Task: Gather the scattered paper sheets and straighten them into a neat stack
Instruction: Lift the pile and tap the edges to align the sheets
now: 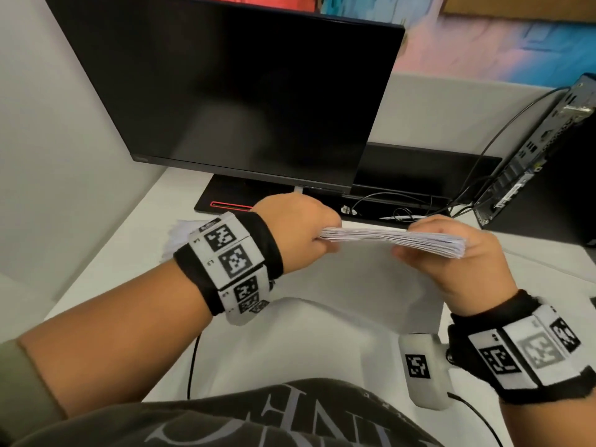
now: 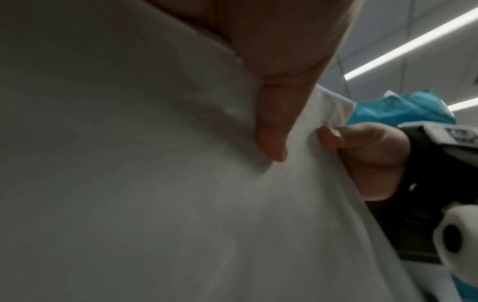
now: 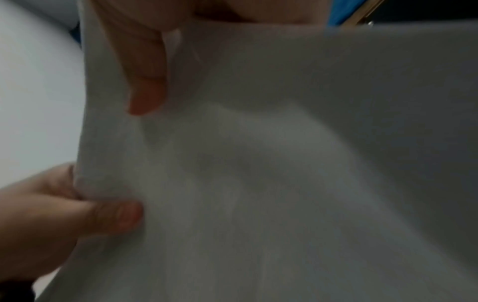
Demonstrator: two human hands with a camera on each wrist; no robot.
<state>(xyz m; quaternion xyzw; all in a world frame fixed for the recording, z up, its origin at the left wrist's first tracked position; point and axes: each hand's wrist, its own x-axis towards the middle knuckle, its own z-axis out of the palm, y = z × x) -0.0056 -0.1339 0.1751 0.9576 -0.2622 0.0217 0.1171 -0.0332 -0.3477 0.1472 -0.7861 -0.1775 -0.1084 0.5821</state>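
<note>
Held a paper stack [image 1: 393, 241] edge-on above the counter [image 1: 322, 333], in front of the dark monitor [image 1: 225, 91].

Gripped at its 2 ends: left hand [image 1: 300, 227] curled round the left end, right hand [image 1: 451, 253] pinching the right end, thumb on top and fingers [image 3: 147, 81] beneath. Seen from both wrist views as a white sheet surface with fingertips pressed to it. Lay beside the left wrist: more white sheets [image 1: 180, 233] on the counter.

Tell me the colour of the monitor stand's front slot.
Red, on the black monitor stand; head view shows it best.
</note>
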